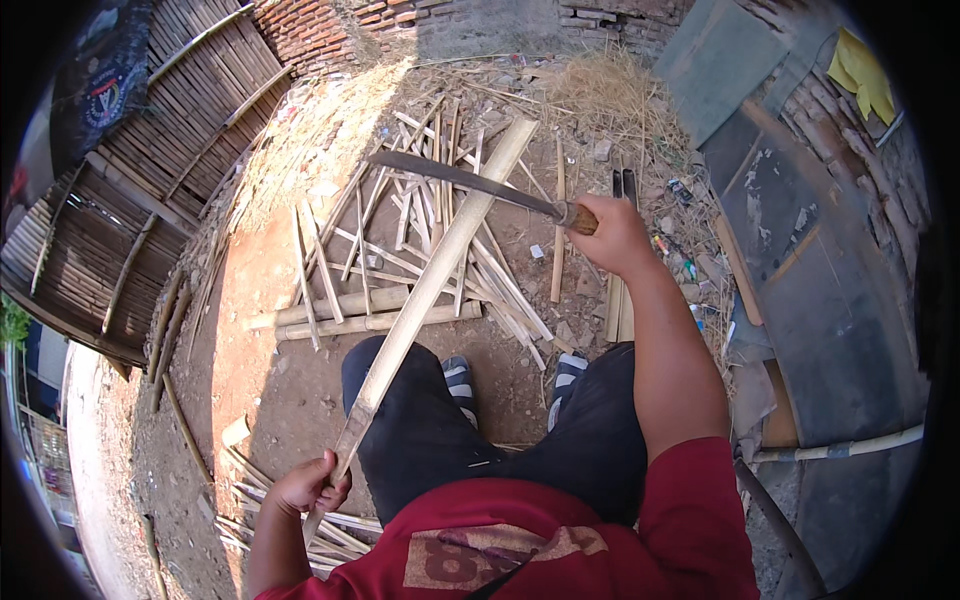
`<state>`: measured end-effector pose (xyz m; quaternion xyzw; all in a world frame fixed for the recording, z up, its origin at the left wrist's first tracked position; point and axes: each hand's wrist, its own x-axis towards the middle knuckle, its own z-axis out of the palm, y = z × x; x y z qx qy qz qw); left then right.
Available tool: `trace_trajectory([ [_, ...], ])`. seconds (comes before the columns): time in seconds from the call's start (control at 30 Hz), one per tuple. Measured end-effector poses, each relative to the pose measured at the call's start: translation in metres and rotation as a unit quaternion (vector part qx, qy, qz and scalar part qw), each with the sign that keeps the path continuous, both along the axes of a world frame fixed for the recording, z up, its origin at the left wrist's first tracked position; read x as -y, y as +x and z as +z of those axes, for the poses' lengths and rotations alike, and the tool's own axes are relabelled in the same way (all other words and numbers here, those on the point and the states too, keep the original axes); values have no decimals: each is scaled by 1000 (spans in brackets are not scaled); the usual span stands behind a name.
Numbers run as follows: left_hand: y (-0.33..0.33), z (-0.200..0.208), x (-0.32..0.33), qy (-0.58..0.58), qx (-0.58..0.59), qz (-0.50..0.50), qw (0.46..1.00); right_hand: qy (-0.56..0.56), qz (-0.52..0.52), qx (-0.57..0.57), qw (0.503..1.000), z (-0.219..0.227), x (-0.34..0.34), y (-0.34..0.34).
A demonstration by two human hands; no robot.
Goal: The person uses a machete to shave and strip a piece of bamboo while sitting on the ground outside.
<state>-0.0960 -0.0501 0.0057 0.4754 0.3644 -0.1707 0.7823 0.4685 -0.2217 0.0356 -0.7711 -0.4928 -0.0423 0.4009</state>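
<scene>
My left hand (303, 486), low on the left, is closed round the near end of a long split bamboo strip (425, 292). The strip slants up and away to the right, passing over my left thigh. In my right hand (609, 236) is the wooden handle of a machete (470, 181). Its dark blade points left and lies across the strip near the far end; whether it touches or hovers just above, I cannot tell. Beyond the strip, several thin bamboo slats (405, 215) lie in a loose, crossing pile on the dirt.
Two bamboo poles (380, 322) lie before my feet. More cut slats (340, 535) are at the lower left. Halved bamboo pieces (620, 310) lie right of the pile. A woven bamboo panel (200, 90) stands left, dark boards (830, 290) lean right, and a brick wall (335, 35) closes the back.
</scene>
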Motion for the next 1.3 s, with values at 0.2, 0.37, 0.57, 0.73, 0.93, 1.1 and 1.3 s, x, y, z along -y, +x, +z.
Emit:
trace_trajectory([
  [0.2, -7, -2, 16, -32, -8, -3, 999, 78, 48, 93, 991, -3, -8, -14],
  [0.37, -4, -2, 22, 18, -49, -1, 999, 31, 49, 79, 995, -1, 0, -7],
  [0.57, 8, 0, 18, 124, -27, 88, 988, 45, -149, -211, 965, -23, 9, 31],
  [0.73, 84, 28, -19, 302, 100, 215, 923, 121, -76, -320, 937, -19, -3, 10],
  [0.93, 205, 112, -77, 343, 290, 306, 839, 181, 16, -410, 894, -10, -12, -13],
  [1.1, 282, 140, -66, 232, 434, 294, 819, 198, 112, -488, 843, -8, -18, -40],
  [1.3, 339, 119, -19, 152, 460, 306, 820, 136, 198, -449, 861, -9, -26, -66],
])
